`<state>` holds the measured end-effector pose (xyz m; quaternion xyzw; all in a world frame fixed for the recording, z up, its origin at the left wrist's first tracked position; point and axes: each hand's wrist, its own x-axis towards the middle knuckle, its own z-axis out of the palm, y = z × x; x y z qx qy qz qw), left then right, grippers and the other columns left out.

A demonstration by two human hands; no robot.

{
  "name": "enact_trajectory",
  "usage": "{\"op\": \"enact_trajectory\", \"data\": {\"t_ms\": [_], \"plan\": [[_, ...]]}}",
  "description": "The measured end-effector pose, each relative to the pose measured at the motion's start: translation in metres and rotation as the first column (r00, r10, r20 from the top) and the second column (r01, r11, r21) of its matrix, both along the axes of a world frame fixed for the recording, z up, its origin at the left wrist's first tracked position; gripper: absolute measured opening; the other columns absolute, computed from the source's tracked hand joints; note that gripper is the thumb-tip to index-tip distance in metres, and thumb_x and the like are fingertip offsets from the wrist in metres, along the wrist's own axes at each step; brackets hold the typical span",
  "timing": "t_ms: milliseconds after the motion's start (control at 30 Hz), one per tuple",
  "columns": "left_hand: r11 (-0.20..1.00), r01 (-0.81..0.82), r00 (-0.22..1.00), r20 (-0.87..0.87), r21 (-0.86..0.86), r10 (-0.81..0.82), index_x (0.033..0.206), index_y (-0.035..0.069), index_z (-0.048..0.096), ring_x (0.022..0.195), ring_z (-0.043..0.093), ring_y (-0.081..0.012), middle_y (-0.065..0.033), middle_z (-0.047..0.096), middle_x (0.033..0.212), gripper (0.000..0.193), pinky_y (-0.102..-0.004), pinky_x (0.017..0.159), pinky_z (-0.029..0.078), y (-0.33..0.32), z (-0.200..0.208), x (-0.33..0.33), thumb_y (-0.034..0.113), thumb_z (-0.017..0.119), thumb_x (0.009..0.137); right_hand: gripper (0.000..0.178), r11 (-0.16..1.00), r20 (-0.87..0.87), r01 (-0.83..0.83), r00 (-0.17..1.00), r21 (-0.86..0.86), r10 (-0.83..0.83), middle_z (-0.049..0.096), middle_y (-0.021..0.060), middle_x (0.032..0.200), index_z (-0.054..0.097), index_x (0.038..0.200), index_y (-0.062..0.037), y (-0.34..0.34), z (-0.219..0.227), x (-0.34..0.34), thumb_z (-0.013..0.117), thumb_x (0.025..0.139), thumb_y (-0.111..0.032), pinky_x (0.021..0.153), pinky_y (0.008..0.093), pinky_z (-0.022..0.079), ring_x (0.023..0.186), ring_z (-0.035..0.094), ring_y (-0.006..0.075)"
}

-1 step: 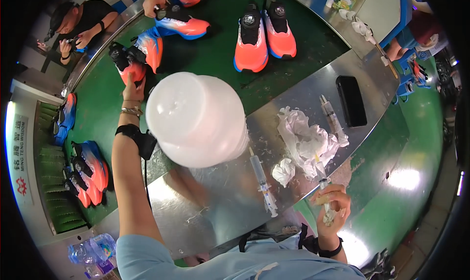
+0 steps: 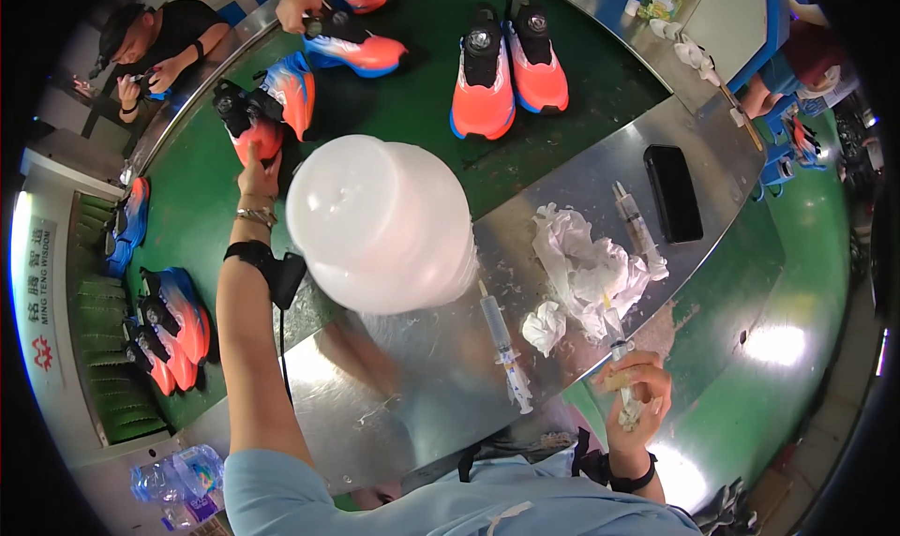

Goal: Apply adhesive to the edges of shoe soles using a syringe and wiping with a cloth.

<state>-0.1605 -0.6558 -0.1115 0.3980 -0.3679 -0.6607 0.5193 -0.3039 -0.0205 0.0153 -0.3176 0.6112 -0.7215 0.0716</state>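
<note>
My left hand (image 2: 258,172) reaches out over the green belt, its fingers closed on the coral toe of a running shoe (image 2: 251,141) with a black upper. A coral, white and blue shoe (image 2: 292,96) lies right beside that one. Near the table's front edge, my right hand (image 2: 637,391) is wrapped round a clear syringe (image 2: 615,332), its tip pointing up and away from me. Something pale and crumpled shows at the palm. A big white plastic container (image 2: 389,227) stands between my hands. To its right, a second syringe (image 2: 504,344) lies on the metal table.
Crumpled white tissue (image 2: 581,269), another syringe (image 2: 637,222) and a black phone (image 2: 672,194) lie on the metal table (image 2: 412,414). More shoes stand on the belt, including a pair (image 2: 483,86) ahead. Across it, a co-worker's hand (image 2: 298,7) touches a shoe (image 2: 352,49).
My left hand, the shoe it holds, the other belt shoes and the white container appear slightly farther right. My right hand and its syringe look unchanged.
</note>
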Motion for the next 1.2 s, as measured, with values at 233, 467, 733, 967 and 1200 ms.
{"op": "enact_trajectory", "data": {"t_ms": [233,467,733,967,1200], "plan": [[0.973,0.201,0.98,-0.028,0.115,-0.199,0.123,-0.004,0.04,0.107,0.053,-0.0275,-0.0141,0.048,0.123,0.051,-0.0393,0.092,0.048,0.136,0.051,0.1,0.024,0.06,0.086,0.038,0.994,-0.019,-0.062,0.998,-0.085,0.061,0.056,0.0205,0.086,0.05,0.097,0.0016,0.003,-0.009,0.01,0.034,0.093,-0.033,0.06,0.0313,0.048,0.068,0.055,0.0215],[0.915,0.252,0.967,-0.114,0.316,-0.227,0.13,0.004,0.037,0.115,0.049,-0.0194,-0.009,0.049,0.127,0.041,-0.0302,0.098,0.043,0.399,0.138,0.209,0.025,0.041,0.095,0.036,0.974,0.078,-0.114,0.988,-0.197,0.132,0.052,0.017,0.092,0.05,0.098,0.0016,0.0,0.001,0.019,0.033,0.095,-0.03,0.058,0.0288,0.043,0.073,0.052,0.0169],[0.894,0.124,0.939,0.24,0.431,-0.246,0.117,-0.003,0.048,0.095,0.061,-0.0208,-0.0107,0.058,0.11,0.033,-0.0355,0.079,0.055,0.586,0.158,0.329,0.021,0.047,0.093,0.03,1.0,-0.036,-0.024,0.999,0.021,0.024,0.055,0.0108,0.101,0.052,0.103,0.0021,-0.012,-0.035,0.01,0.034,0.094,-0.02,0.072,0.0291,0.047,0.087,0.053,0.0182],[0.952,-0.264,0.873,0.381,-0.156,0.304,0.101,-0.001,0.055,0.072,0.052,-0.0055,-0.0011,0.058,0.088,0.02,-0.0194,0.059,0.041,0.504,0.146,0.307,0.014,0.057,0.088,0.037,0.997,0.13,-0.061,0.989,-0.047,0.066,0.056,0.0148,0.093,0.049,0.107,0.0014,-0.009,-0.009,0.04,0.031,0.094,-0.029,0.068,0.033,0.046,0.075,0.057,0.021],[0.659,0.232,0.941,0.336,-0.715,0.033,0.106,-0.005,0.051,0.091,0.057,-0.0218,-0.0149,0.058,0.099,0.05,-0.0328,0.082,0.045,0.45,0.2,0.185,0.027,0.066,0.071,0.043,0.725,0.061,-0.605,0.753,-0.33,0.656,0.048,0.0141,0.091,0.049,0.096,-0.0067,-0.012,0.083,0.084,0.034,0.09,-0.046,0.057,0.0334,0.047,0.062,0.051,0.0238]]}}
